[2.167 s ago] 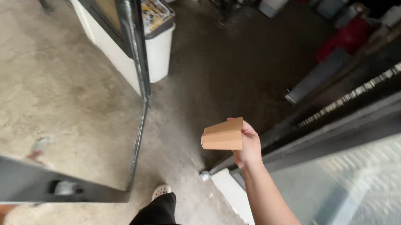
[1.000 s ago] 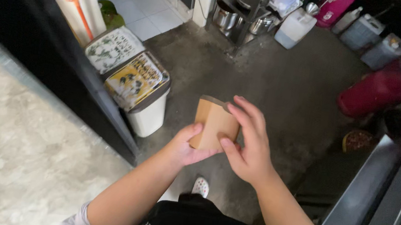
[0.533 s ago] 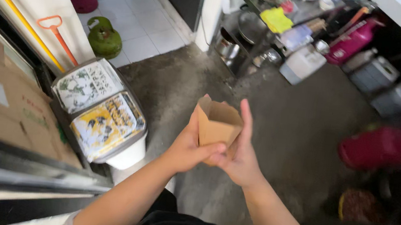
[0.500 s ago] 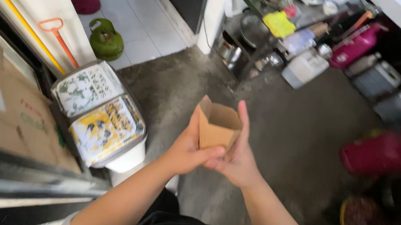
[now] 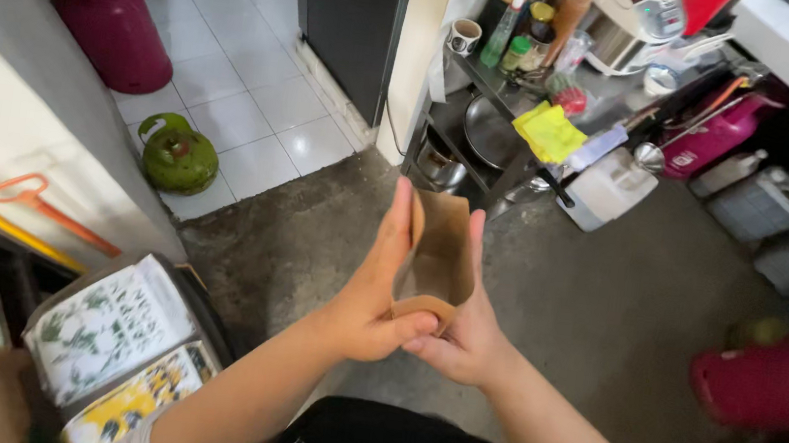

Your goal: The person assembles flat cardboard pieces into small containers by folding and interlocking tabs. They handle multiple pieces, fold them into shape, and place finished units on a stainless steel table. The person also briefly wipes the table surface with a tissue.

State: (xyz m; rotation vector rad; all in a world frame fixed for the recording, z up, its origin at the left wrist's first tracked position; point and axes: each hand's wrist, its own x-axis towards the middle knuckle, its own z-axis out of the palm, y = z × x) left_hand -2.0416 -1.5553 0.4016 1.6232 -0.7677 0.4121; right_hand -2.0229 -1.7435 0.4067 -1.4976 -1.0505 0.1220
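Two hands clasp a small brown paper box [image 5: 437, 261] above the grey floor [image 5: 602, 314]. The left hand [image 5: 371, 293] presses its left side, fingers straight, thumb underneath. The right hand [image 5: 466, 334] cups its right side, fingers upright.

Two hands, the left hand [image 5: 368, 300] and the right hand [image 5: 469, 331], are gripping one brown paper box [image 5: 440, 256]. One green gas cylinder [image 5: 179, 152] is sitting on the tiles, with two white plastic jugs (one [image 5: 610, 186] by the shelf, another [image 5: 729, 171] farther right) standing nearby.
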